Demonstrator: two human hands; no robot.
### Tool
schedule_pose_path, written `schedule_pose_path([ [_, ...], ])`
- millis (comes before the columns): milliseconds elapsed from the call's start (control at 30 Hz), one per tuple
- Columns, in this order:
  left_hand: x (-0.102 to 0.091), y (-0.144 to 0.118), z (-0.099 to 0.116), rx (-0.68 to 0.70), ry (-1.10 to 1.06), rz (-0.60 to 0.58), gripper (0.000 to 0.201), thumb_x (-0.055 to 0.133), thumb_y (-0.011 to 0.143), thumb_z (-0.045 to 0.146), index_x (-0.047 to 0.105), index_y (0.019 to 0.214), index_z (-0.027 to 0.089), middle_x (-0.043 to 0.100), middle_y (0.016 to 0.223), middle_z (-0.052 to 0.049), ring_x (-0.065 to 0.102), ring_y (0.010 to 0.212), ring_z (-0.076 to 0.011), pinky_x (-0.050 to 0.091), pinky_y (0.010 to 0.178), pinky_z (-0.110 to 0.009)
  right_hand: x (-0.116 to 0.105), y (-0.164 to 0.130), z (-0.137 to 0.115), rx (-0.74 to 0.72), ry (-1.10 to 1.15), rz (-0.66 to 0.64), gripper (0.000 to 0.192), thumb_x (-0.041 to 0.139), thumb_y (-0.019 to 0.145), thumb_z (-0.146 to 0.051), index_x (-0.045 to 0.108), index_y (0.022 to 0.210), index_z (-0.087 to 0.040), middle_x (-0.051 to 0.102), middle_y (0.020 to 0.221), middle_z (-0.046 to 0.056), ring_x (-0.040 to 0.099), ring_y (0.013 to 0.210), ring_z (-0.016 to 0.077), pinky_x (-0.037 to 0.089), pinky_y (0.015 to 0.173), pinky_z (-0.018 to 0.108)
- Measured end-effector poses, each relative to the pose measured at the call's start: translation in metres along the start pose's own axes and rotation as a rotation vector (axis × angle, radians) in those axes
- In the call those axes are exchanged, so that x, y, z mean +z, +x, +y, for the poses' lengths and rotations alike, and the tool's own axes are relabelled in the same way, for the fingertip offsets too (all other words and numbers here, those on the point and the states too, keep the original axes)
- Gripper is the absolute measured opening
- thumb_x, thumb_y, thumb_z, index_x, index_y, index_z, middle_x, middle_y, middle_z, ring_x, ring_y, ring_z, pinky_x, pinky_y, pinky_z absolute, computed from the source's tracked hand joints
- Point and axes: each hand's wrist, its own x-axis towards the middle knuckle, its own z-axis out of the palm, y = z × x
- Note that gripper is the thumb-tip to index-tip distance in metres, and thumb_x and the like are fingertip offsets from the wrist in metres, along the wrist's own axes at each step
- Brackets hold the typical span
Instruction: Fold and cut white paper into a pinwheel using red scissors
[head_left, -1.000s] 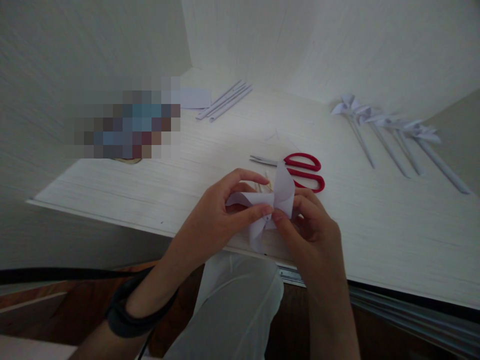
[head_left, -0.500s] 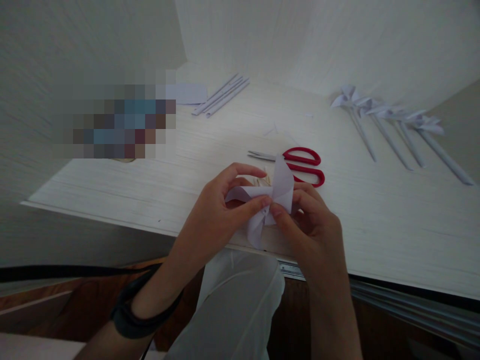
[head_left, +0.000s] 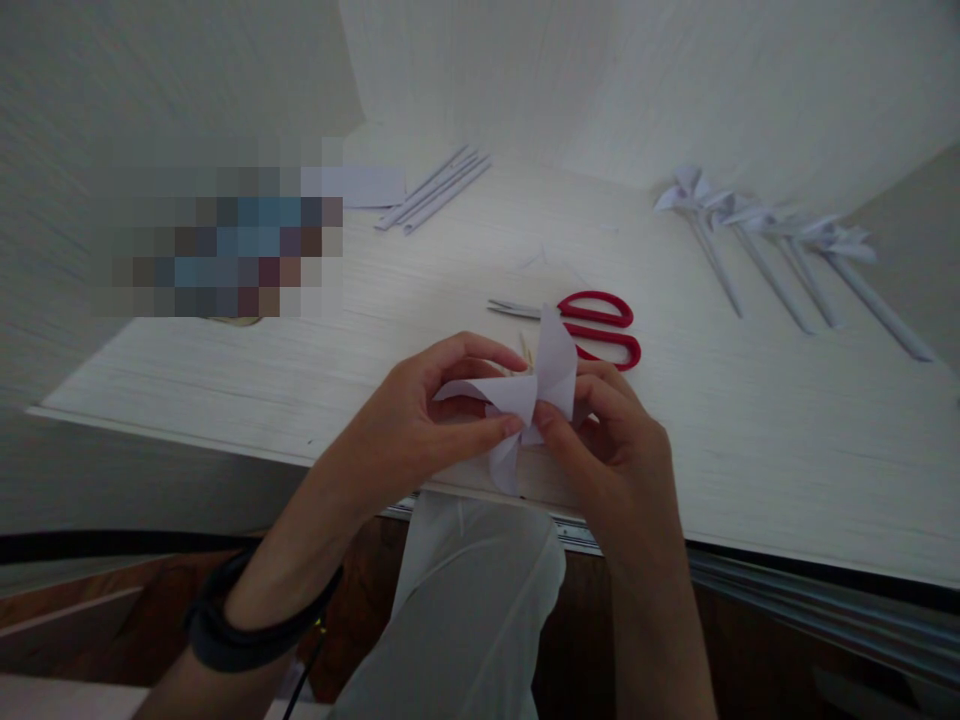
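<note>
A white paper pinwheel (head_left: 556, 365) is held over the front edge of the board, its curled blades fanning out to the left, top and bottom. My left hand (head_left: 439, 410) grips it from the left, thumb on the front near the middle and fingers curved behind. From the right, my right hand (head_left: 611, 440) pinches it with the thumb close to the centre. Just beyond the pinwheel lie red-handled scissors (head_left: 600, 310), blades pointing left. Some thin pale sticks (head_left: 526, 348) show partly behind the paper; most of them is hidden.
Several finished paper pinwheels (head_left: 750, 215) on rolled sticks lie at the back right. Rolled paper sticks (head_left: 435, 190) and a flat paper sheet (head_left: 364, 188) are at the back left, beside a pixelated patch. Walls rise behind the white board (head_left: 787, 450).
My left hand has shifted slightly left, its thumb sliding away from the pinwheel's centre. The right hand keeps its pinch. The whole view has moved a little.
</note>
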Motion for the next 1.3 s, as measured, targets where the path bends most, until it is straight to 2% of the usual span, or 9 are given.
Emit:
schedule_pose_path([
  [200,0.0061,0.0021,-0.0029,-0.012,0.009,0.082,0.021,0.074,0.074,0.019,0.067,0.094,0.019,0.072,0.094,0.000,0.068,0.075,-0.0134,0.054,0.060,-0.019,0.0002,0.0007,0.0019,-0.011,0.009,-0.008,0.010,0.062,0.083,-0.017,0.063,0.075,-0.023,0.061,0.096,0.003,0.058,0.090,0.0192,0.050,0.073,0.032],
  [333,0.0077,0.0025,-0.0033,-0.026,-0.001,0.101,0.018,0.073,0.073,0.020,0.067,0.090,0.019,0.071,0.087,0.000,0.065,0.070,-0.0126,0.051,0.057,-0.019,0.0001,0.0005,0.0033,-0.016,-0.002,-0.008,0.007,0.063,0.083,-0.017,0.065,0.078,-0.023,0.061,0.097,0.003,0.059,0.093,0.0201,0.050,0.075,0.033],
  [500,0.0078,0.0032,-0.0025,-0.035,0.003,0.099,0.017,0.073,0.074,0.020,0.067,0.090,0.018,0.070,0.084,0.001,0.062,0.066,-0.0106,0.049,0.054,-0.018,0.0002,-0.0002,0.0037,-0.010,0.014,-0.007,0.008,0.063,0.083,-0.018,0.064,0.077,-0.023,0.060,0.098,0.003,0.059,0.093,0.0198,0.050,0.075,0.033],
  [800,0.0071,0.0042,-0.0030,-0.021,0.028,0.102,0.021,0.073,0.073,0.020,0.067,0.093,0.020,0.072,0.090,0.000,0.066,0.068,-0.0129,0.051,0.055,-0.019,-0.0001,-0.0004,0.0038,-0.024,0.016,-0.009,0.008,0.064,0.083,-0.019,0.065,0.076,-0.023,0.060,0.097,0.003,0.058,0.093,0.0197,0.051,0.078,0.034],
  [1100,0.0069,0.0035,-0.0033,-0.014,-0.001,0.109,0.027,0.076,0.071,0.018,0.066,0.096,0.022,0.071,0.082,0.003,0.064,0.062,-0.0102,0.047,0.050,-0.017,0.0006,0.0009,0.0042,-0.025,0.023,-0.008,0.010,0.064,0.083,-0.018,0.064,0.075,-0.023,0.060,0.097,0.003,0.058,0.092,0.0190,0.049,0.075,0.032],
  [1300,0.0079,0.0029,-0.0039,-0.013,0.010,0.134,0.028,0.076,0.071,0.019,0.064,0.097,0.020,0.071,0.082,0.002,0.065,0.063,-0.0113,0.048,0.051,-0.017,0.0002,0.0006,0.0040,-0.037,0.028,-0.014,0.011,0.064,0.084,-0.016,0.064,0.075,-0.023,0.060,0.098,0.003,0.058,0.095,0.0195,0.050,0.081,0.034],
])
